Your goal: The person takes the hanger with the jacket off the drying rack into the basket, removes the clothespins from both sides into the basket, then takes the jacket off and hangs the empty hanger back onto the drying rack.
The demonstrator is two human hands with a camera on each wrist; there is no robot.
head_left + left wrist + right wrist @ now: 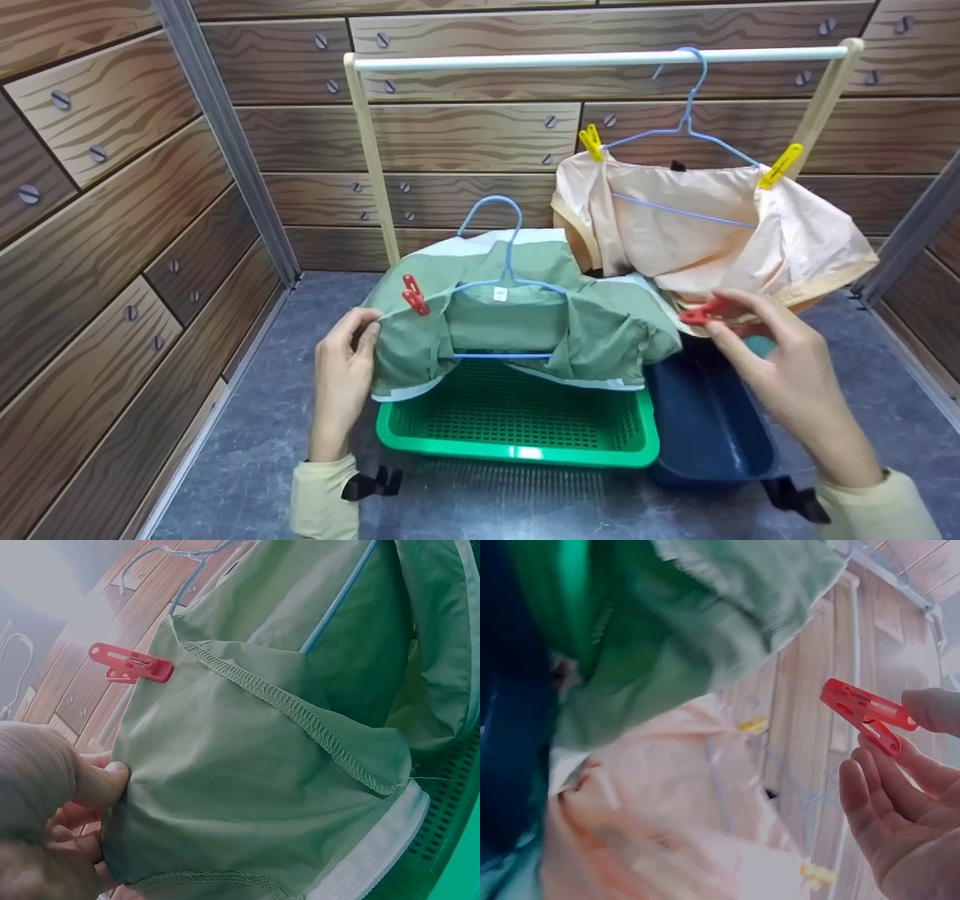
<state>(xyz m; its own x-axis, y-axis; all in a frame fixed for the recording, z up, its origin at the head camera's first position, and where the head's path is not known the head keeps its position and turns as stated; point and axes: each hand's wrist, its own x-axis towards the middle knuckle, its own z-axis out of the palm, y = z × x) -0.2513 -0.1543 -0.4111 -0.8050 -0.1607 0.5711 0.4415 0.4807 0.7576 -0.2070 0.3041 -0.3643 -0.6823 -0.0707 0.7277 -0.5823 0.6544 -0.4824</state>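
Green garment (510, 322) sat draped round a blue hanger (502, 356), above the back part of a green basket (465, 449), its hook free of the rail (525, 61). One red clip (415, 295) gripped the cloth by the hanger's left end, probably against slipping. The left hand (345, 367) pinched the outer edge between thumb and fingers, seemingly to steady it. The right hand's (787, 360) thumb and fingers pinched another clip (697, 315), clear of the cloth. Beyond, yellow clips (781, 166) apparently secured a peach garment (682, 240) to its hanger on the rail.
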